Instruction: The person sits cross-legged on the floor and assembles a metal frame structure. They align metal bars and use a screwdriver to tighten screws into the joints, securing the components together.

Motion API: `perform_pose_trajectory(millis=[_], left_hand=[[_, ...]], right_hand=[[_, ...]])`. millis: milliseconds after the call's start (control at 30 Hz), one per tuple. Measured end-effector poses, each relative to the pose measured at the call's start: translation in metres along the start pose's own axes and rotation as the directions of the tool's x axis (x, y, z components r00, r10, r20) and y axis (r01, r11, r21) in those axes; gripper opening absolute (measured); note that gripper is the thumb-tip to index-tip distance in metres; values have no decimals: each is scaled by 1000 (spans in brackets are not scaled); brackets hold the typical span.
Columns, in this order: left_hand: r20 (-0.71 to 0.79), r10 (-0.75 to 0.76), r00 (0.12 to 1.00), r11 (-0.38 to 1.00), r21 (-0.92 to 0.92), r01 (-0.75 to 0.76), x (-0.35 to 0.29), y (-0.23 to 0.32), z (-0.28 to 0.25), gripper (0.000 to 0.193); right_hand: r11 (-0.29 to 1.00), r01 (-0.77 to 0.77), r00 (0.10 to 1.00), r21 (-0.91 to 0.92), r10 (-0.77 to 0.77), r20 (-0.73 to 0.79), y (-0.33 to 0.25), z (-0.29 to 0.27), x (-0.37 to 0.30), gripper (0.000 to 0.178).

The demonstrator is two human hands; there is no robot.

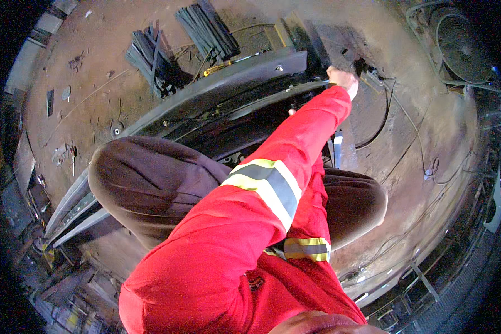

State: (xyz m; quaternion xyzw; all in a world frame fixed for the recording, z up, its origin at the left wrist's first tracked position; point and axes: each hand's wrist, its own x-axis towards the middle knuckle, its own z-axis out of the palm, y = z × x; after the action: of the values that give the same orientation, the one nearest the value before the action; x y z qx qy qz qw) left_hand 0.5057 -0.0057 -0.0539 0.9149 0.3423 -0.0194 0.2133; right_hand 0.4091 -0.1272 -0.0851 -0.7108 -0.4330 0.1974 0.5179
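My left arm, in a red sleeve with a reflective band, stretches across to the upper right. At its end my left hand (pixel 345 81) is closed beside the right end of a long curved dark metal piece (pixel 206 92). Its fingers seem wrapped round something dark that I cannot make out. My right arm (pixel 308 249) bends beneath the left one. Only a bit of skin of my right hand (pixel 292 112) shows at the metal piece, by a bolt-like dark part; its fingers are hidden. The metal piece lies in front of my bent knees.
Two bundles of dark strips (pixel 150 61) lie beyond the metal piece. A yellow-handled tool (pixel 217 68) rests by its far edge. A round caged fan (pixel 463 47) stands at the upper right, with a thin cable (pixel 409 114) on the brown floor. Washers and scraps lie left.
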Motion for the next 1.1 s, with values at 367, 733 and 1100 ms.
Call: perform_pose_trajectory(millis=[367,733,1100], left_hand=[[11,158,987,986,53,-158,-12,0,-39,19],[-715,164,680,519,-523,-676,-174,-49,-258,10],[-272,-222,936,896,-435,86,-322,-133,-76,21]], right_hand=[[977,123,992,-174,-124,5,-3,0,14,26],[897,216,969,-385,-246,-28,-2,6,11,18],[887,194,974,-419,-225,-25,-5,8,14,19]])
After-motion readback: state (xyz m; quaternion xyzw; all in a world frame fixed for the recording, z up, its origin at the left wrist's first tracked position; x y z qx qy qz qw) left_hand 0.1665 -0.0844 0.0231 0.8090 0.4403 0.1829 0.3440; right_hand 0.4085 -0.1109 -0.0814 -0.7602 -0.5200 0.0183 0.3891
